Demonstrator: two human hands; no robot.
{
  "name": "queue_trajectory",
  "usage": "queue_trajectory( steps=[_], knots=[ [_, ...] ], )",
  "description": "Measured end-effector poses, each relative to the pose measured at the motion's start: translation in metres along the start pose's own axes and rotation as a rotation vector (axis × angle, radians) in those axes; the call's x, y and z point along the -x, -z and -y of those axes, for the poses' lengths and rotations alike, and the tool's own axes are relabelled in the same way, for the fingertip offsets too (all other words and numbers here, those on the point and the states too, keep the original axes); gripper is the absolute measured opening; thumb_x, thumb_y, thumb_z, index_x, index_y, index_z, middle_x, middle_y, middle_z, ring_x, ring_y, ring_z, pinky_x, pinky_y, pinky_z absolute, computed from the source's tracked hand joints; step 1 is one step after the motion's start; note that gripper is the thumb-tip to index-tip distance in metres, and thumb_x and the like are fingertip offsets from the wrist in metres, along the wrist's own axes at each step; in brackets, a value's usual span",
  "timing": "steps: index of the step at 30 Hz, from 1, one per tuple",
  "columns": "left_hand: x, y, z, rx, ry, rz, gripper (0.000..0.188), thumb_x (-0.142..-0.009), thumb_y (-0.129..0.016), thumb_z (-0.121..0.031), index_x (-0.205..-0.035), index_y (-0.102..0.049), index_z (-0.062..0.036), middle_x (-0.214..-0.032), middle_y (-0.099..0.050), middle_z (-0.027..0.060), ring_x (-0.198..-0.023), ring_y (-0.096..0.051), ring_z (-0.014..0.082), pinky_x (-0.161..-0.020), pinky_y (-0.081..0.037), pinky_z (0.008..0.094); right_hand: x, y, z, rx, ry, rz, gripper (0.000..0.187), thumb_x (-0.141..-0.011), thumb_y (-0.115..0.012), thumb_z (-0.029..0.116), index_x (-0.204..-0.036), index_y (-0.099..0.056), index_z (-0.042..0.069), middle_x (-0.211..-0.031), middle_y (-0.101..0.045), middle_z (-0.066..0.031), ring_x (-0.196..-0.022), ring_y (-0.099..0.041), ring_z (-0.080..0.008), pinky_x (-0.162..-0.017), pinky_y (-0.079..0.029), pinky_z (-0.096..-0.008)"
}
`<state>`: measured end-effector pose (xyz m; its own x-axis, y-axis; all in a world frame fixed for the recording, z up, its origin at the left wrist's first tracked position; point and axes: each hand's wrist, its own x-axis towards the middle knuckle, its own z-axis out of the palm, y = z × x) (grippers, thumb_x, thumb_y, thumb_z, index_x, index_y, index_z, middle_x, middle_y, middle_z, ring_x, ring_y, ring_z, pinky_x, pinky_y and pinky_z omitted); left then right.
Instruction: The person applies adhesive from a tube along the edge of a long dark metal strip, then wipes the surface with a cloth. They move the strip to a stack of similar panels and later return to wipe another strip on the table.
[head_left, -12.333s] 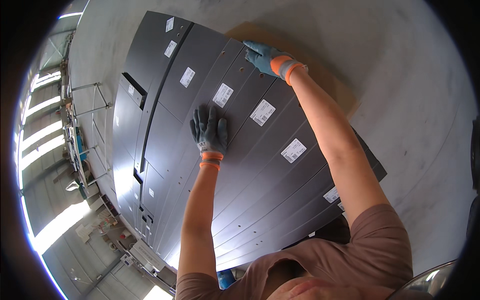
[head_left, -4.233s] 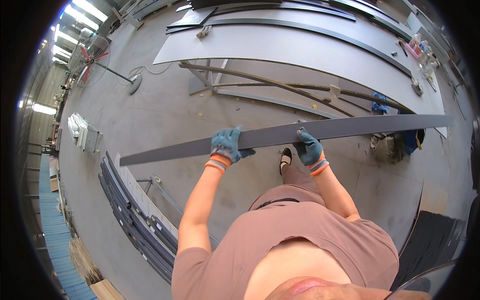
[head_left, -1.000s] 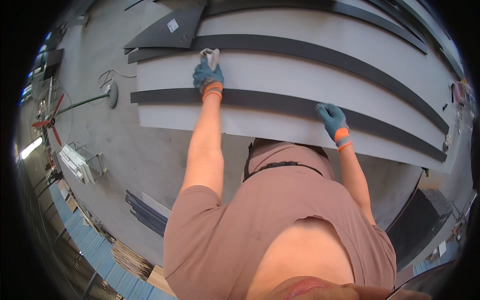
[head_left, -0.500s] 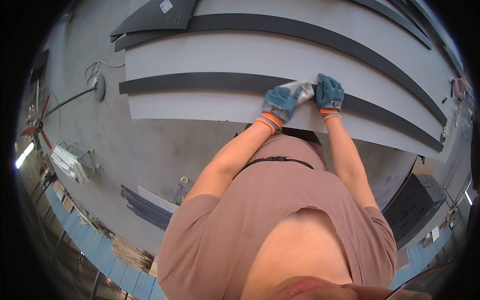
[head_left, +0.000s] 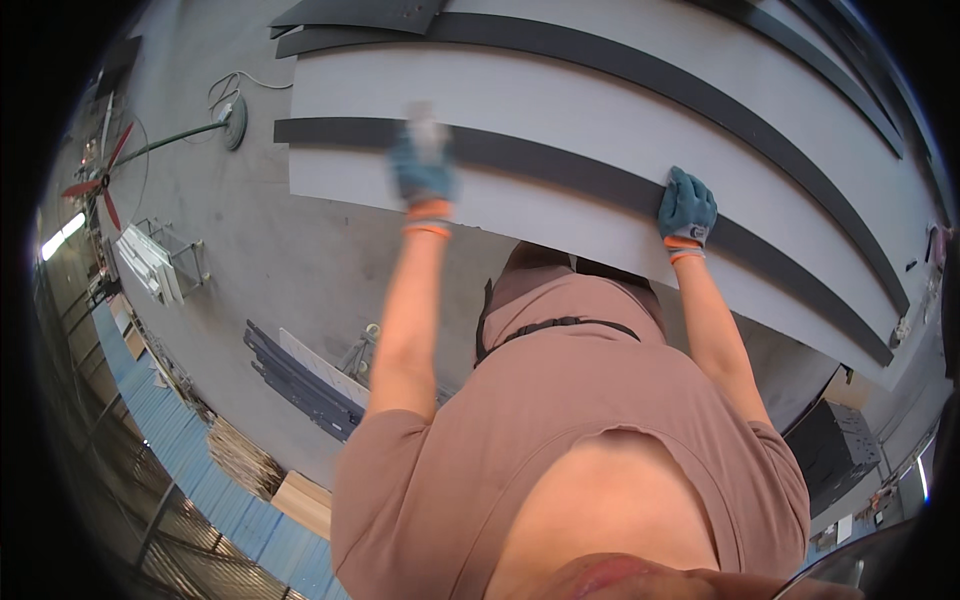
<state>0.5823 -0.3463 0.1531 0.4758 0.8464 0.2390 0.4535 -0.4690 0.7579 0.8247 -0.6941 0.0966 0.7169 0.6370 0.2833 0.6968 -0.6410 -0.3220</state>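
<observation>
A long dark grey strip (head_left: 560, 168) lies across the near part of a white-topped table (head_left: 600, 215). Toward its left end, my left hand (head_left: 422, 175), in a blue-green glove with an orange cuff, presses a white cloth (head_left: 426, 132) against the strip; motion smears both. Farther right, my right hand (head_left: 688, 208), gloved the same way, is closed over the strip with its fingers bent across the far edge.
Another long dark strip (head_left: 620, 70) lies behind, with a dark flat panel (head_left: 360, 14) at its left end. More strips lie at the far right. A fan (head_left: 104, 184) stands left on the floor. Dark stacked pieces (head_left: 300, 380) are behind me; a black block (head_left: 832, 455) stands right.
My left hand has swept left along the strip with the cloth, away from the right hand. The right hand keeps its grip on the strip. The whole view has shifted somewhat.
</observation>
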Motion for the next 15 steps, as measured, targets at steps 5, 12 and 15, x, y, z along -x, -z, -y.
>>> queue_trajectory(
  steps=[5,12,15],
  knots=[
    [0.111,-0.103,-0.067,-0.326,-0.377,0.42,0.059,-0.082,-0.072,-0.026,-0.14,-0.062,-0.0212,-0.092,-0.063,0.0137,-0.084,-0.061,0.0362,-0.069,-0.053,0.0497,-0.007,-0.009,0.016,-0.039,0.032,-0.026,0.025,-0.093,-0.067,0.021,-0.115,-0.074,0.012,-0.111,-0.072,-0.0118,-0.101,-0.069,-0.034,-0.089,-0.053,-0.0464],
    [0.089,-0.077,-0.037,-0.512,-0.276,0.502,0.059,-0.083,-0.067,-0.022,-0.141,-0.061,-0.019,-0.102,-0.063,0.0158,-0.091,-0.062,0.0355,-0.073,-0.052,0.0507,-0.034,-0.04,0.122,-0.041,0.043,-0.047,0.037,-0.09,-0.067,0.019,-0.126,-0.07,0.011,-0.132,-0.065,-0.0175,-0.126,-0.058,-0.0388,-0.108,-0.044,-0.05],
    [0.007,-0.011,0.053,-0.38,-0.224,0.29,0.049,-0.087,-0.064,-0.012,-0.136,-0.064,-0.0151,-0.105,-0.071,0.0179,-0.087,-0.066,0.0393,-0.075,-0.055,0.0497,-0.028,-0.039,0.122,0.063,0.049,-0.014,0.038,-0.092,-0.064,0.02,-0.127,-0.069,0.01,-0.134,-0.064,-0.0193,-0.128,-0.057,-0.0405,-0.11,-0.044,-0.0506]
  ],
)
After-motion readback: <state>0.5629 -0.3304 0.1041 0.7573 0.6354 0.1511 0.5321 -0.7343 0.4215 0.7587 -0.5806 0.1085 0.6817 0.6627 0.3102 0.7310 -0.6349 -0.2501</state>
